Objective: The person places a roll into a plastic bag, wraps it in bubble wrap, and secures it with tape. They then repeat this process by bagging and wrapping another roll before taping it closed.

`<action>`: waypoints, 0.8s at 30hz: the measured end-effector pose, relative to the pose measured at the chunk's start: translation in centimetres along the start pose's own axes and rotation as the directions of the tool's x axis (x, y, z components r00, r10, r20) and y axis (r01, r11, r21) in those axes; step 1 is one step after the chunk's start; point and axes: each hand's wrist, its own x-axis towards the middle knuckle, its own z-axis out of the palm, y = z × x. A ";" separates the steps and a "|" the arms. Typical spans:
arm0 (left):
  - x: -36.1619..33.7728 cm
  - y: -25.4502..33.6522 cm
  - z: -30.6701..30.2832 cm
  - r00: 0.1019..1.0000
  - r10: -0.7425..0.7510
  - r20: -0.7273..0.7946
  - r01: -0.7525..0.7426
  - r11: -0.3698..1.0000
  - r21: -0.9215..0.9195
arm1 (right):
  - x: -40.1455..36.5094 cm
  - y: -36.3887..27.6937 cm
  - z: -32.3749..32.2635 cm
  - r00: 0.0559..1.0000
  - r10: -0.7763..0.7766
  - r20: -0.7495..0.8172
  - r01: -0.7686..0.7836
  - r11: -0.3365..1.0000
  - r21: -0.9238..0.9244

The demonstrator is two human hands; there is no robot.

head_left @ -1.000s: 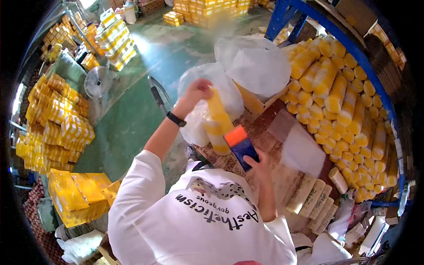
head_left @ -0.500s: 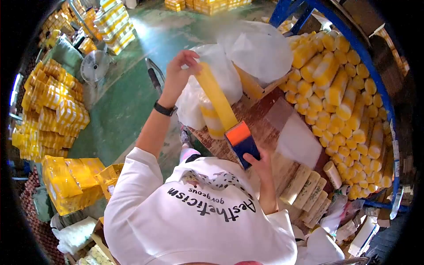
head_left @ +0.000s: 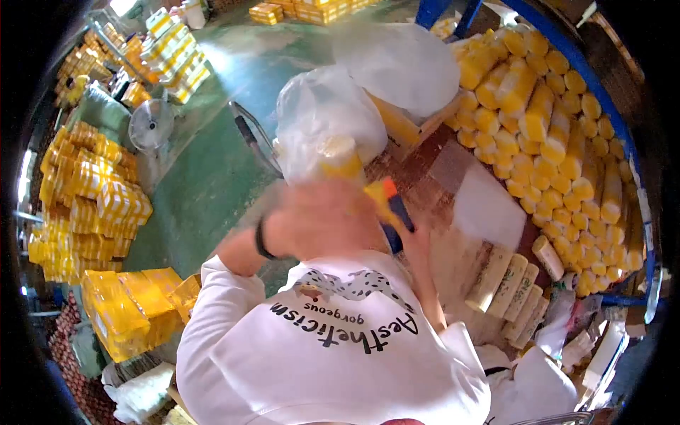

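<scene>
Green floor (head_left: 205, 163) lies open left of the table (head_left: 411, 170); most free room is there. Pile of yellow-white rolls (head_left: 545, 142) crowds the table's right side. Table itself: near edge hidden behind the shirt (head_left: 333, 361), bare surface around its middle. Cloudy plastic bags (head_left: 319, 106) hide part of its far left edge. Left hand (head_left: 319, 216), at table's left side, badly motion-blurred; can't tell if fingers pinch anything. Right hand (head_left: 418, 244), over table, grasps the tape dispenser (head_left: 400, 210), partly covered by hands. Single wrapped roll (head_left: 340, 152), table's left side by bags, lower end hidden. Yellow tape (head_left: 379, 195) at dispenser, free end unclear.
</scene>
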 end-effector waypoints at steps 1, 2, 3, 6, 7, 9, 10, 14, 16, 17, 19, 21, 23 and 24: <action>0.1 1.5 1.7 0.975 0.209 0.079 -0.206 0.977 -0.047 | 1.2 0.8 0.5 0.980 -0.173 -0.101 0.173 0.985 -0.010; 0.9 2.6 2.6 0.949 0.314 0.029 -0.312 0.947 -0.074 | 2.4 1.5 0.7 0.927 -0.326 -0.187 0.314 0.945 -0.090; 1.6 3.7 3.4 0.909 0.415 -0.022 -0.415 0.905 -0.090 | 3.3 2.8 0.2 0.876 -0.411 -0.251 0.367 0.908 -0.204; 2.1 3.5 2.0 0.972 0.235 -0.004 -0.230 0.949 -0.215 | 8.1 8.4 -3.7 0.865 -0.352 -0.358 0.048 0.769 -0.638; 2.2 3.2 1.4 0.991 0.122 0.056 -0.103 0.959 -0.263 | 9.6 10.6 -5.5 0.906 -0.225 -0.359 -0.130 0.658 -0.741; 3.5 0.8 2.4 0.925 -0.380 0.002 0.366 0.889 -0.275 | 9.4 14.4 -8.7 0.948 -0.049 -0.314 -0.247 0.510 -0.824; 3.2 -0.3 2.4 0.876 -0.477 0.077 0.473 0.815 -0.336 | 8.4 16.3 -9.9 0.956 -0.132 -0.262 -0.159 0.517 -0.841; 1.1 -2.6 3.4 0.752 -0.615 0.238 0.652 0.639 -0.408 | 8.0 16.9 -11.8 0.979 -0.148 -0.138 -0.044 0.509 -0.860; 0.6 -2.8 4.3 0.767 -0.597 0.237 0.636 0.654 -0.410 | 7.4 10.8 -9.7 0.967 -0.112 -0.230 0.065 0.977 -0.204; 0.4 -2.9 4.8 0.776 -0.586 0.233 0.623 0.659 -0.421 | 6.6 5.6 -9.3 0.994 -0.043 -0.096 0.053 0.993 0.103; 0.3 -3.0 5.8 0.782 -0.572 0.248 0.618 0.657 -0.432 | 6.1 -2.5 -8.4 0.996 -0.082 0.044 0.053 0.890 0.454; 0.2 -3.4 6.2 0.772 -0.570 0.282 0.633 0.646 -0.426 | 6.7 -6.1 -6.9 0.965 -0.243 0.095 0.177 0.878 0.445; -0.6 -3.7 6.6 0.697 -0.648 0.306 0.699 0.520 -0.490 | 7.6 -8.3 -4.9 0.873 -0.427 0.236 0.343 0.881 0.325; -1.0 -4.1 6.7 0.658 -0.686 0.311 0.723 0.459 -0.516 | 8.2 -8.9 -4.1 0.805 -0.435 0.405 0.356 0.898 0.257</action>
